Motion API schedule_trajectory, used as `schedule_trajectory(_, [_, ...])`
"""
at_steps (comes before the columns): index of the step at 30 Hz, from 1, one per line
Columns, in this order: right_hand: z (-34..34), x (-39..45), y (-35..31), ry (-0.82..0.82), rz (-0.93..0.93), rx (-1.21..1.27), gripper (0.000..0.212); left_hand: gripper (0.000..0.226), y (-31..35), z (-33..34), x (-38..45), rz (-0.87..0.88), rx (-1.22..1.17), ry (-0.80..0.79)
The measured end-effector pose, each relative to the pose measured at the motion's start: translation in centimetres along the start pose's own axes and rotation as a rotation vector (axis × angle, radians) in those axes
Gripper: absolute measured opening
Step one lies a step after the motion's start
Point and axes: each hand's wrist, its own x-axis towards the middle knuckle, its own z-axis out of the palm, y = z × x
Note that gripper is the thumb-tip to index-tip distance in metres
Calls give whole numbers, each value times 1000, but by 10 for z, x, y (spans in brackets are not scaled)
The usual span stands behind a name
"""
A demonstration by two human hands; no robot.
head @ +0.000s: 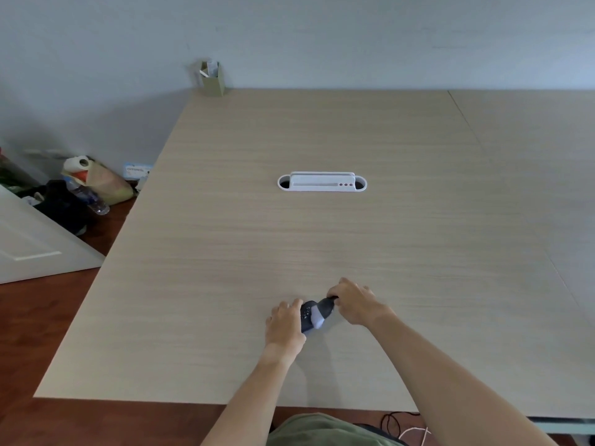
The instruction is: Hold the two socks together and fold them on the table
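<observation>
Near the pale wooden table's white cable port, the left hand and right hand gripped, fingers curled, a dark blue-and-grey sock.

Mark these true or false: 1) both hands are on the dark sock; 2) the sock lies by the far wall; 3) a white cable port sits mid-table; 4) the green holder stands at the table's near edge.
1) True: the left hand and the right hand each grip an end of the dark sock.
2) False: the sock is near the front edge of the table.
3) True: the white cable port sits mid-table.
4) False: the green holder stands at the far left corner, by the wall.
</observation>
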Motion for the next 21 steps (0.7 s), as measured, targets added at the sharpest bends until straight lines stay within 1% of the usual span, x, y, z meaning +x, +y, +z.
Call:
schedule_trajectory(2, [4,-3,-1,6,51,-28,31,61,-1,0,0,21,-16,6])
schedule_trajectory(5, [2,-3,0,60,65,-45,29,63,-2,1,-1,37,-20,12])
schedule_trajectory(8, [2,1,-11,84,-3,28,27,66,-3,3,-1,34,-21,21])
schedule_trajectory(10, [5,1,-18,82,-57,22,27,68,-3,2,-1,25,-50,22])
schedule_trajectory(13, [3,-4,-13,118,-20,-109,29,60,-3,-1,-2,19,-97,18])
schedule_trajectory(15, [-1,-5,-6,158,30,-129,29,54,-5,-2,-4,10,-135,30])
schedule_trajectory(18, [0,-5,-10,183,12,-9,29,55,-5,-1,-6,1,-187,35])
schedule_trajectory(21, [8,-5,-20,96,-58,120,31,55,-5,-1,-5,11,-210,34])
